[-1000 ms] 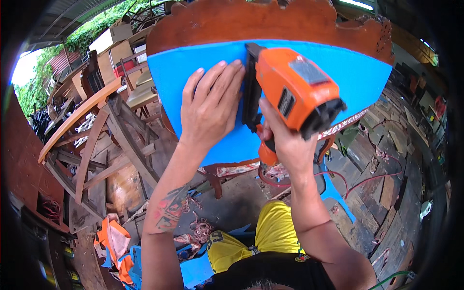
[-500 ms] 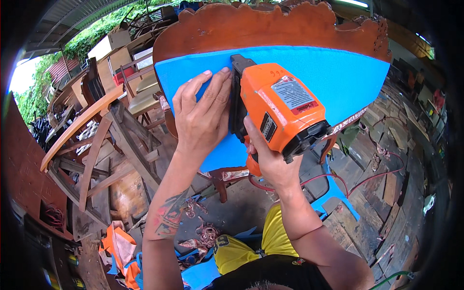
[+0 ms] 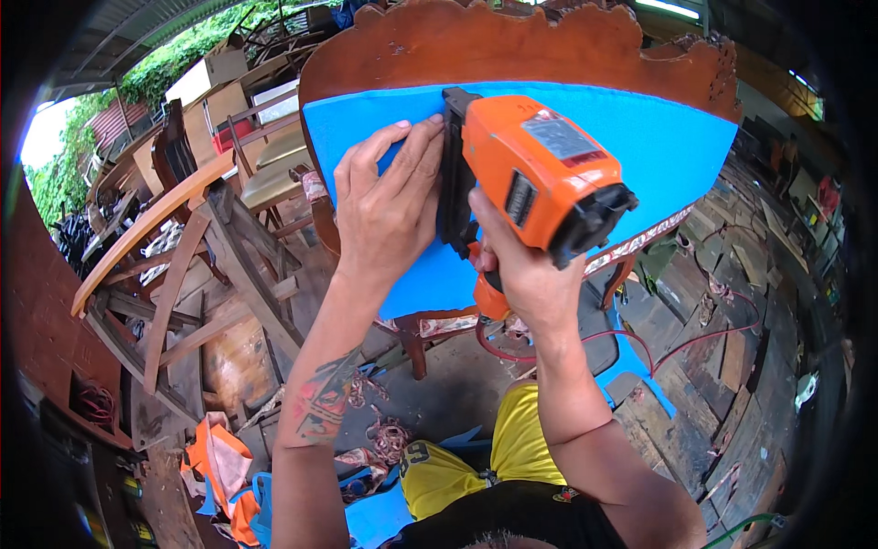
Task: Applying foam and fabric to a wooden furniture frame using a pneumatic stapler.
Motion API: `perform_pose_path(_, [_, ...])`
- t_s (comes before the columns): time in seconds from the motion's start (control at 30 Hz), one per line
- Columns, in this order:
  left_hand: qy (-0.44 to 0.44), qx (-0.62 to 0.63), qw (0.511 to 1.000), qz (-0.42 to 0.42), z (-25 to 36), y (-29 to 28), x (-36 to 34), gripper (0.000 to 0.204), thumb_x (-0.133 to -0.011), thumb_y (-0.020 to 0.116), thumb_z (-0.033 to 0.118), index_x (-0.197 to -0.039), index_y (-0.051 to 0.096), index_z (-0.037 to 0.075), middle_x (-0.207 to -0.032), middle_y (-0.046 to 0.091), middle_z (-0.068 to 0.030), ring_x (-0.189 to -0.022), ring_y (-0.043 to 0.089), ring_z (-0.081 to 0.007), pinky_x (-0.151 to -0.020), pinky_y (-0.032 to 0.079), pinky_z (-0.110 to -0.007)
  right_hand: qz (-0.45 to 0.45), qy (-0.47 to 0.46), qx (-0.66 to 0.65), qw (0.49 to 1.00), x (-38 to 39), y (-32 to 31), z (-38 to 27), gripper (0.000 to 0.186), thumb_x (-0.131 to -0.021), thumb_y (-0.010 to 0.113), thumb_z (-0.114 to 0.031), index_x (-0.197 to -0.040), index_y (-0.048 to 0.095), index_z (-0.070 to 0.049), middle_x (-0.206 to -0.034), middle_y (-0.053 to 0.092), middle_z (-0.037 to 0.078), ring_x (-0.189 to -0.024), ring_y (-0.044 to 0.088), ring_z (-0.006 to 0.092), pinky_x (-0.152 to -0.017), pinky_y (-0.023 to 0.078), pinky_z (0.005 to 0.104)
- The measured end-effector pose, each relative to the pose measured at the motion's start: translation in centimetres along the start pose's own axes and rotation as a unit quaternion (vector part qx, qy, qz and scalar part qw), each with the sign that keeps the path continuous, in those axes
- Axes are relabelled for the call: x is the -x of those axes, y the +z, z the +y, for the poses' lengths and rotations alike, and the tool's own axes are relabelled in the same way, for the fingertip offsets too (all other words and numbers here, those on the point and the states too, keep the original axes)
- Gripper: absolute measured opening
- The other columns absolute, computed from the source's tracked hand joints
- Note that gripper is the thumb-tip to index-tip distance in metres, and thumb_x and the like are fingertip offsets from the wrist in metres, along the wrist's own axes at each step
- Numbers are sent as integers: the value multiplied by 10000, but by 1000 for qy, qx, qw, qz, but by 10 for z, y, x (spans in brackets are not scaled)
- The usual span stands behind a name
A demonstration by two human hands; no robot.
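Note:
My right hand (image 3: 526,274) is wrapped round the grip of an orange and black pneumatic staple gun (image 3: 540,160). The gun's black nose reaches the top edge of a blue padded sheet (image 3: 631,146), just under a carved brown wooden frame (image 3: 512,50). The sheet covers the backrest area of this piece of furniture. On the sheet, left of the nose, my left hand (image 3: 384,192) lies with fingers stretched toward that top edge. Its fingertips are close beside the gun's black magazine. What the palm touches beneath is hidden.
A red air hose (image 3: 631,334) curves across the floor to the right. Wooden chair frames (image 3: 229,247) are stacked at left. Orange cloth (image 3: 219,467) and fabric scraps (image 3: 389,439) lie near my legs. A blue piece of material (image 3: 640,366) lies right of the furniture.
The staple gun's nose has moved up slightly to the sheet's top edge, and the gun's rear has tilted a little. My left hand has shifted slightly up with it.

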State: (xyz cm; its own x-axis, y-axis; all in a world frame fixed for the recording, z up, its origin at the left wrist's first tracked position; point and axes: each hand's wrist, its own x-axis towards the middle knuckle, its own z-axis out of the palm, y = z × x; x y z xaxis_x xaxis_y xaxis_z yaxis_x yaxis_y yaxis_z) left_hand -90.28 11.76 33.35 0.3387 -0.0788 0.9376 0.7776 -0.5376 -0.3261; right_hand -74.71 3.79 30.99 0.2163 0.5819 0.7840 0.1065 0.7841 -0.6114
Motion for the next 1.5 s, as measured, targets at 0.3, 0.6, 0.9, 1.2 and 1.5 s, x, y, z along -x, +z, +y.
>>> perform_pose_path(0.3, [-266, 74, 939, 207, 24, 6, 12, 558, -772, 829, 177, -1291, 651, 77, -1103, 647, -100, -986, 578, -314, -934, 428, -450, 41, 99, -70, 992, 57, -49, 5, 206, -1009, 541, -77, -820, 551, 5, -635, 551, 78, -552, 539, 155, -562, 497, 324])
perform_pose_path(0.6, [-66, -70, 963, 253, 22, 16, 14, 431, -654, 742, -9, -1042, 707, 177, -946, 563, -15, -885, 548, -243, -826, 446, -410, 91, 89, -57, 990, 58, -76, 17, 321, -1012, 552, -84, -1304, 528, 45, -680, 504, 14, -551, 524, 113, -544, 488, 298])
perform_pose_path(0.9, [-214, 16, 953, 213, -36, 0, -14, 515, -725, 899, 398, -1031, 641, 74, -1131, 615, -144, -1023, 582, -326, -984, 403, -460, 31, 93, -62, 993, 60, -46, 8, 182, -1011, 537, -63, -1156, 574, 41, -673, 505, 38, -573, 538, 141, -570, 501, 332])
perform_pose_path(1.2, [-267, 477, 831, 102, -72, 5, -12, 416, -844, 835, 177, -1078, 530, 15, -1340, 544, -192, -1147, 584, -240, -922, 518, -371, -105, -81, 199, 971, 51, -27, 24, 364, -855, 659, 45, -1212, 671, -23, -859, 645, 63, -716, 649, 154, -646, 527, 303])
perform_pose_path(1.5, [-318, 597, 735, 60, -75, -1, -20, 717, -852, 807, 131, -1431, 427, -52, -1229, 634, -174, -1077, 648, -219, -925, 540, -341, 34, -4, 56, 998, 27, 14, 6, 273, -797, 675, 124, -1055, 699, 36, -1005, 721, 108, -885, 715, 210, -798, 570, 343])
